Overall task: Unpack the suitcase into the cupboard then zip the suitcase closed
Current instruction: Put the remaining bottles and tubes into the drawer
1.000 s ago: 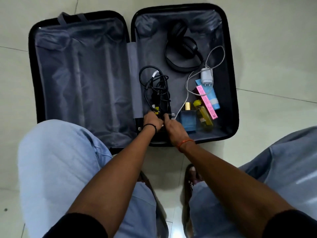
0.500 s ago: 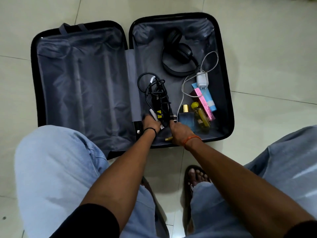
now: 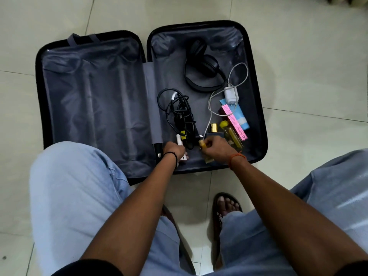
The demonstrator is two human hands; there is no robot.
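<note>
Pale floor tiles (image 3: 310,56) are spreading out under a black suitcase (image 3: 256,96) that is lying wide open, both halves lined in grey. Its left half is showing only lining, while the right half is holding everything else.

At the near edge of that right half, the left hand (image 3: 173,151) is curling around a small white object (image 3: 180,143), which is sticking out past the knuckles on both sides. Just beside it, the right hand (image 3: 218,149) is pinching a small yellow item (image 3: 202,144) between thumb and fingers; what it is cannot be made out through the blur. The two hands are sitting close together but not touching.

Directly beyond them, a bundle of black cable (image 3: 180,114) is lying coiled, its plug end reaching almost to the left hand. To the right, a blue perfume bottle with a gold cap (image 3: 214,129), a yellow bottle (image 3: 232,135), a pink box (image 3: 235,121) and a light blue tube (image 3: 240,116) are crowding together, with a white charger (image 3: 231,94) resting on the tube's far end. Farther back, black headphones (image 3: 203,68) are lying alone.

Light blue trousers (image 3: 69,196) are framing the view, and a sandalled foot (image 3: 226,206) is standing on the tiles between the knees.
</note>
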